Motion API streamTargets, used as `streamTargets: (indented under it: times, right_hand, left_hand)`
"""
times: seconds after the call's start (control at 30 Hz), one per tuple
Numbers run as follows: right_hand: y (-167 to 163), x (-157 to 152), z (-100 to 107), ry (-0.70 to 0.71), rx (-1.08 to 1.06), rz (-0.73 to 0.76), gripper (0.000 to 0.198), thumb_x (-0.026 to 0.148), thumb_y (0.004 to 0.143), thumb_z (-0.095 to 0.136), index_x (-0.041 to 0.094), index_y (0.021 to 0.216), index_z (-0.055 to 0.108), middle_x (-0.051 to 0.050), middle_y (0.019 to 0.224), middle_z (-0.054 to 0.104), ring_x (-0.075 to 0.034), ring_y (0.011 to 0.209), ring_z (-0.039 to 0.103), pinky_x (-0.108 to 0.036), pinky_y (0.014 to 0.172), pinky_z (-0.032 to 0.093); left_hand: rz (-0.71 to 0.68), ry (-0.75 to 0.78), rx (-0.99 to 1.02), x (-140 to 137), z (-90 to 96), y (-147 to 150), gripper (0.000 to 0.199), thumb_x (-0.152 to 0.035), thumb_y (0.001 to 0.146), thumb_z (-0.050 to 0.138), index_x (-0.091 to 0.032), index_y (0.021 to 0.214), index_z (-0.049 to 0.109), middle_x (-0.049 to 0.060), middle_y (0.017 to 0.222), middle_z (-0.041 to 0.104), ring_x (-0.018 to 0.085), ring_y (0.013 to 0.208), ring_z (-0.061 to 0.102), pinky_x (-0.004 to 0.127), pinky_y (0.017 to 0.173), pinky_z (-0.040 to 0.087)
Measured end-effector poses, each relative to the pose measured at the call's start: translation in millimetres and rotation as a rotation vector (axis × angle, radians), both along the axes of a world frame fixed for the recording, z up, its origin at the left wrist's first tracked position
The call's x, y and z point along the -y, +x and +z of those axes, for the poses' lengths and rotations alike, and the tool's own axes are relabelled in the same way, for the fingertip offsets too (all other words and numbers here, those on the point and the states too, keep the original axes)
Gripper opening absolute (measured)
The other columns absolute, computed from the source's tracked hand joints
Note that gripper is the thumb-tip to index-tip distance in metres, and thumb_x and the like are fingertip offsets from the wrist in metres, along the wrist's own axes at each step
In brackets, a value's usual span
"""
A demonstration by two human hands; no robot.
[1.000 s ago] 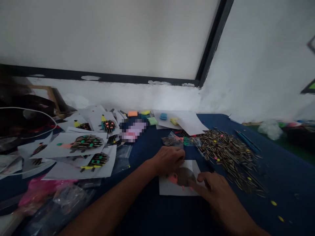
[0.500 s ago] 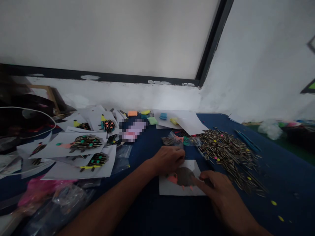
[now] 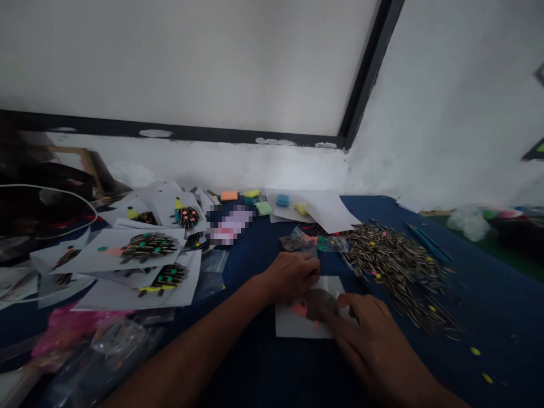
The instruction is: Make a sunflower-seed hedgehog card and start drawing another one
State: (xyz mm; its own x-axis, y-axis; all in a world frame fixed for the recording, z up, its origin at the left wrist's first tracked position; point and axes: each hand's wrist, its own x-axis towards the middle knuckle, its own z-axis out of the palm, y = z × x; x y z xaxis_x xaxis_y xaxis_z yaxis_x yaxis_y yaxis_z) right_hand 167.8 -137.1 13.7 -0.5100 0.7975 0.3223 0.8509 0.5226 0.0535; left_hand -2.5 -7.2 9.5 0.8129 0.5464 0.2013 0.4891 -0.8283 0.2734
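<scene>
A white sheet of paper (image 3: 285, 327) lies flat on the blue table in front of me. On it sits a flattened grey-brown oval (image 3: 318, 301) that looks like modelling clay, with an orange pointed piece (image 3: 300, 309) at its left end and small orange bits below. My left hand (image 3: 294, 275) rests over the paper's upper left edge, fingers curled in; what is under them is hidden. With its index finger stretched out, my right hand (image 3: 368, 328) touches the lower part of the grey oval. Its thumb side is apart from the finger, and nothing shows in it.
Right of the paper spreads a pile of striped sunflower seeds (image 3: 391, 260), with blue tweezers (image 3: 429, 242) beside it. Finished seed hedgehog pictures (image 3: 148, 249) stack at left. Coloured clay blocks (image 3: 229, 196) lie at the back; plastic bags (image 3: 123, 340) lie front left.
My right index finger has slid left and inward across the grey oval, from its right end to its lower middle. My left hand stays where it was.
</scene>
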Motion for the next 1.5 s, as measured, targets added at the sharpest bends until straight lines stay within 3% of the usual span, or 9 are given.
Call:
streamTargets:
  times: [0.2,0.53,0.83,1.2,1.5]
  right_hand:
    - [2,1,-1,0.051,-0.049,0.054,0.037,0.015,0.086,0.046,0.027,0.117,0.062,-0.009,0.098,0.057,-0.02,0.081,0.052,-0.034,0.07,0.04]
    - [4,3,-9,-0.029,-0.094,0.042,0.036,0.015,0.087,0.047,0.029,0.118,0.059,-0.009,0.104,0.056,-0.021,0.087,0.05,-0.035,0.074,0.042]
    - [1,5,-5,-0.112,-0.047,0.051,0.042,0.022,0.088,0.049,0.029,0.13,0.052,-0.009,0.106,0.055,-0.021,0.088,0.05,-0.034,0.073,0.043]
    - [10,2,-7,0.029,-0.032,0.026,0.033,0.023,0.087,0.051,0.029,0.117,0.062,-0.009,0.1,0.056,-0.021,0.083,0.054,-0.034,0.067,0.046]
    - [17,1,-12,0.205,-0.117,-0.031,0.026,0.022,0.087,0.049,0.02,0.104,0.068,-0.012,0.098,0.059,-0.022,0.085,0.057,-0.035,0.069,0.05]
  left_hand:
    - [-0.001,0.004,0.02,-1,-1.8,-1,0.01,-0.023,0.09,0.047,-0.019,0.084,0.054,0.0,0.09,0.062,0.014,0.078,0.056,0.024,0.064,0.037]
    - [-0.001,0.014,0.01,-1,-1.6,-1,0.011,-0.024,0.091,0.046,-0.019,0.084,0.053,-0.001,0.089,0.062,0.013,0.078,0.057,0.025,0.063,0.037]
    - [0.0,0.008,0.017,-1,-2.0,0,0.011,-0.025,0.09,0.046,-0.019,0.084,0.054,0.0,0.09,0.062,0.014,0.078,0.057,0.024,0.063,0.037]
    - [-0.004,0.015,0.041,-2,-5.1,0,0.01,-0.024,0.089,0.047,-0.019,0.083,0.054,0.0,0.088,0.062,0.013,0.076,0.055,0.023,0.063,0.037]
    - [-0.009,0.018,0.044,-2,-5.3,-1,0.009,-0.024,0.089,0.047,-0.019,0.084,0.053,0.0,0.088,0.061,0.014,0.077,0.056,0.024,0.063,0.036]
